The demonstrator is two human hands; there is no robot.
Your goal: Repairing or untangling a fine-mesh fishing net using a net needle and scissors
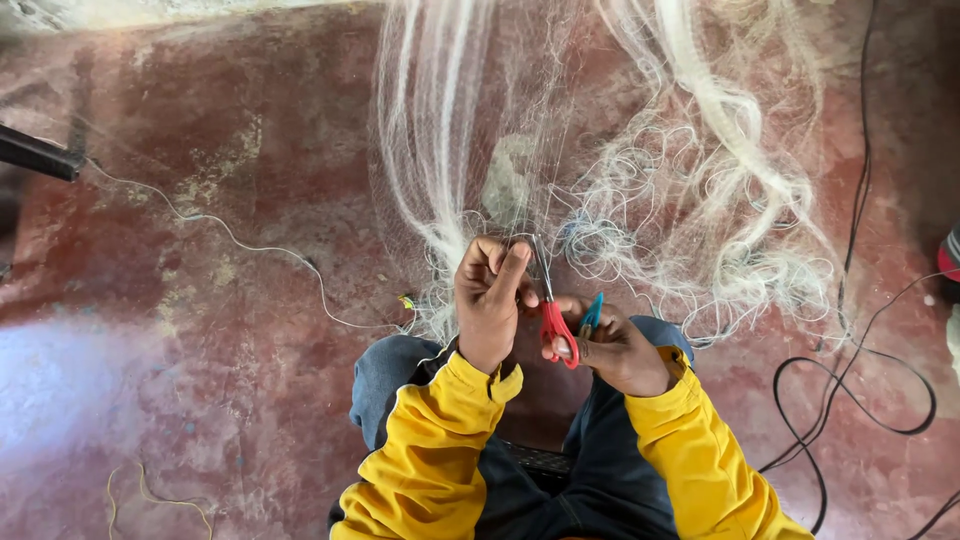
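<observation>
**Scissors held at a white net over a red floor**

Head view: The left hand (490, 300) is seen curled shut, its fingers pinched together on fine strands of the white net (640, 180), which is gathered at the fingertips and spread out above and to the right of both hands. The right hand (612, 348) is closed around the red handles of a pair of scissors (550, 305); the thin blades are pointed upward, just beside the left thumb and close to the pinched strands. Whether the blades are touching the net cannot be told. A small blue-green tool (592, 312) is also gripped in the right hand, sticking up just right of the scissors; its kind cannot be made out. Yellow sleeves (440, 440) with dark trim are worn on both arms, and blue trousers (385, 375) are seen below the hands, at the knees. The net is laid over a worn red floor (200, 330). A thin pale line (250, 245) is trailed across the floor well to the left of the left hand, ending near the net's lower edge. Black cables (850, 400) are looped on the floor to the right of the right hand. A dark bar (40, 155) is seen at the far left edge.
</observation>
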